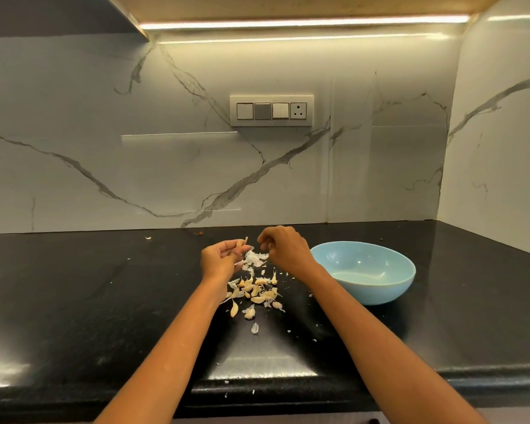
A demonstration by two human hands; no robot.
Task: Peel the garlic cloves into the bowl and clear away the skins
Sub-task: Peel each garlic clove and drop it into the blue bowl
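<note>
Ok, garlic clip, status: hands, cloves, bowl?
Left hand holds a clove; right hand curled, grip unclear. Unpeeled cloves heaped on counter. Blue bowl looks empty. Nothing blocking.

Single head view: looks forward and down from above counter (74, 301), wide-angle, facing marble wall (104, 133).
</note>
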